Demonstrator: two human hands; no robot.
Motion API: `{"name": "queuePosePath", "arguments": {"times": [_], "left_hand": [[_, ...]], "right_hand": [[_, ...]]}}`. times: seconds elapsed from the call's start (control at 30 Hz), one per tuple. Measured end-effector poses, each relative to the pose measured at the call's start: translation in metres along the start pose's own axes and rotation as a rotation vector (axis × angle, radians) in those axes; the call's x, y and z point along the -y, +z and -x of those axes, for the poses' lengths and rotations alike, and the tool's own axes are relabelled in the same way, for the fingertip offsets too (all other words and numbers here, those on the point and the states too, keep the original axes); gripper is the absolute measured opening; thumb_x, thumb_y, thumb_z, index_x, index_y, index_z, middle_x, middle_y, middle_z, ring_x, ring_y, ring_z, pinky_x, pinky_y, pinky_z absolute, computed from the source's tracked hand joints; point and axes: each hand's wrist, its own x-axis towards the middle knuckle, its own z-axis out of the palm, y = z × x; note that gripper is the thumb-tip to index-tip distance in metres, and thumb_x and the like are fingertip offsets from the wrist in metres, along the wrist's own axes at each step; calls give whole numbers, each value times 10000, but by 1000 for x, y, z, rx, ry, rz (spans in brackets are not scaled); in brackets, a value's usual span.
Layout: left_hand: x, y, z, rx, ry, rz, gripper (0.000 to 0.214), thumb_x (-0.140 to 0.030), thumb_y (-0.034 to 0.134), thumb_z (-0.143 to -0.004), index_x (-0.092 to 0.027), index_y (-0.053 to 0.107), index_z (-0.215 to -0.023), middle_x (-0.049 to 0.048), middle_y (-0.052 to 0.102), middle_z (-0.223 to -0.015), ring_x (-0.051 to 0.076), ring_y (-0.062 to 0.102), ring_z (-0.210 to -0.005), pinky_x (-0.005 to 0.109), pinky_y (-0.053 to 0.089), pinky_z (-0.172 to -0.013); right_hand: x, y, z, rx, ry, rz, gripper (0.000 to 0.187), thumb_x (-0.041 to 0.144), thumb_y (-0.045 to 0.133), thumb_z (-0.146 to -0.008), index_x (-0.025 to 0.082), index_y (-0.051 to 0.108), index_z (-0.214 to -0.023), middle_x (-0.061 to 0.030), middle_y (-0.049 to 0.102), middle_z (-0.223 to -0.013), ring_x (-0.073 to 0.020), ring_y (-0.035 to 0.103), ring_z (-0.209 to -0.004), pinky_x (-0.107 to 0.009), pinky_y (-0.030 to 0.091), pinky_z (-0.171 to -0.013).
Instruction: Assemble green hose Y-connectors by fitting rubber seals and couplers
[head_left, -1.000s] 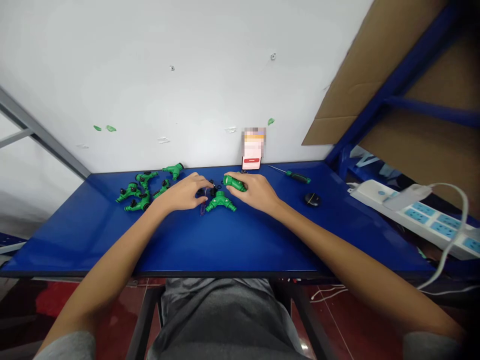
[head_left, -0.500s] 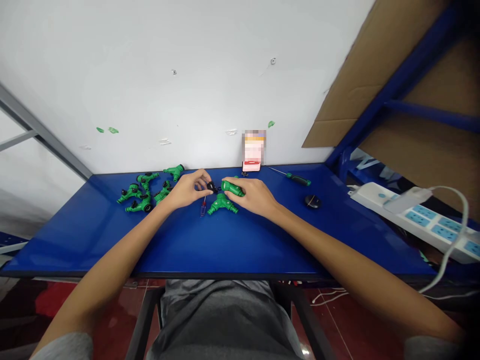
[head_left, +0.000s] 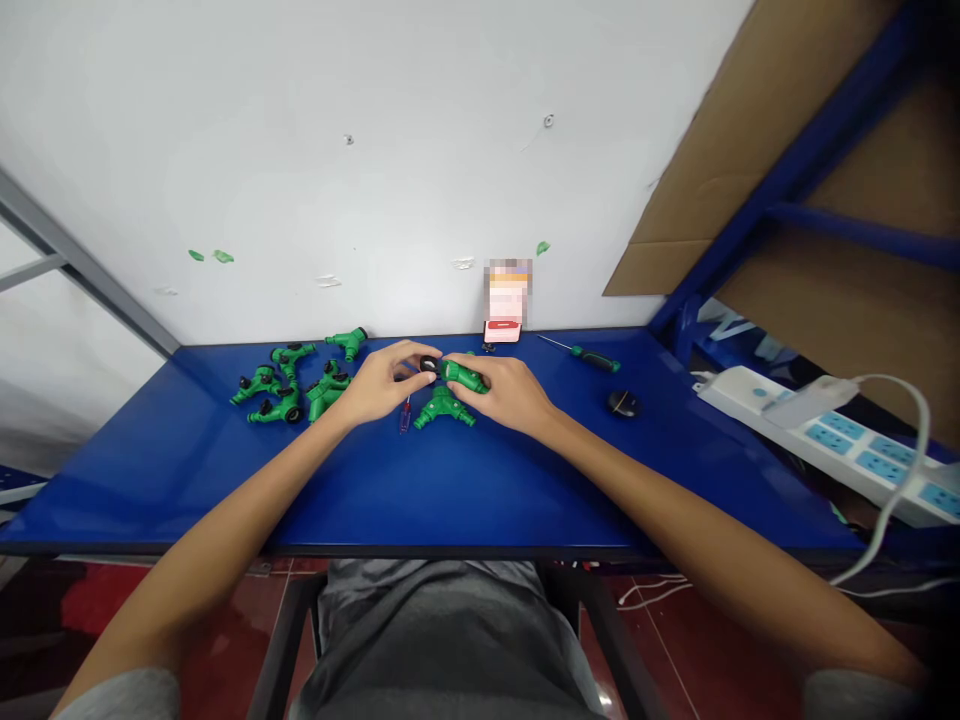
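Observation:
My right hand (head_left: 506, 390) is closed round a green plastic hose fitting (head_left: 461, 375), held just above the blue table (head_left: 465, 480). My left hand (head_left: 382, 378) pinches a small black ring (head_left: 429, 365) against the fitting's left end. Below the two hands a green Y-shaped connector (head_left: 444, 408) lies on the table. A small screwdriver with a red and blue handle (head_left: 406, 415) lies beside it to the left.
Several green Y-connectors (head_left: 289, 385) are heaped at the back left. A green-handled screwdriver (head_left: 592, 355) and a black round part (head_left: 622, 402) lie to the right. A white power strip (head_left: 832, 440) with a cable sits at the far right. A small card (head_left: 506, 300) leans on the wall.
My left hand lifted off the table with the black ring and brought it to the end of the green fitting. My right hand raised the fitting slightly.

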Motion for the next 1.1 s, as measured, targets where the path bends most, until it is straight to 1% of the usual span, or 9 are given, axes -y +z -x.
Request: {"name": "queuePosePath", "arguments": {"times": [0.13,0.2,0.33,0.43,0.5,0.6,0.83,1.0,1.1], "left_hand": [[2,0,0,-48,-5,129,311,-354,754,-967,-195,672,-1221,128,785,-1261,263,779,-1120,458,590,-1075],[2,2,0,-53,-20,189,298,-348,747,-981,-206,630,-1216,129,781,-1288,254,788,-1115,466,582,-1090],[2,6,1,-59,38,148,341,-412,808,-951,-212,673,-1192,124,749,-1295,247,738,-1151,396,604,-1006],[0,7,1,-81,68,85,362,-423,875,-887,-212,744,-1151,96,740,-1164,223,709,-1055,337,612,-904],[-1,8,1,-80,55,85,353,-416,868,-890,-216,761,-1160,80,747,-1103,212,712,-1011,335,615,-899],[-4,9,2,-79,42,39,342,-427,855,-899,-223,783,-1164,71,775,-1062,219,733,-988,349,628,-897],[-6,10,5,-115,117,-141,411,-556,873,-879,-205,823,-1086,73,809,-983,201,728,-820,335,644,-763],[-8,9,5,-101,82,-143,428,-586,855,-884,-187,828,-1039,71,818,-914,204,744,-767,340,641,-749],[-8,9,6,-84,9,-128,456,-621,839,-884,-182,818,-1006,74,828,-906,223,767,-785,347,639,-757]], "right_hand": [[0,0,0,-3,-7,7,394,376,686,-994,330,786,-1373,-9,865,-1083,-223,792,-854,-321,552,-763],[0,0,-1,-6,1,-3,391,381,692,-987,319,794,-1360,-8,863,-1052,-210,773,-801,-314,538,-744],[0,-2,-1,-3,9,-87,385,365,699,-976,305,800,-1343,-4,863,-1106,-183,757,-779,-295,531,-743],[0,-2,-1,4,0,-130,389,353,696,-977,305,797,-1349,-1,859,-1159,-179,767,-805,-288,535,-757],[-1,-1,-1,-1,-10,-126,407,347,692,-982,293,788,-1374,-5,858,-1175,-189,781,-837,-295,547,-788],[1,-1,0,-3,-16,-88,433,344,686,-986,281,775,-1405,-16,859,-1192,-210,797,-870,-314,567,-824],[5,-1,3,-1,-40,4,442,344,668,-999,303,766,-1427,-27,858,-1216,-239,816,-966,-326,589,-835],[7,-1,6,-8,-84,123,474,368,615,-1035,274,728,-1486,-55,853,-1128,-242,802,-930,-324,578,-790],[9,-1,7,-12,-96,207,473,382,594,-1048,283,719,-1493,-60,846,-1101,-236,787,-888,-315,562,-743]]}}
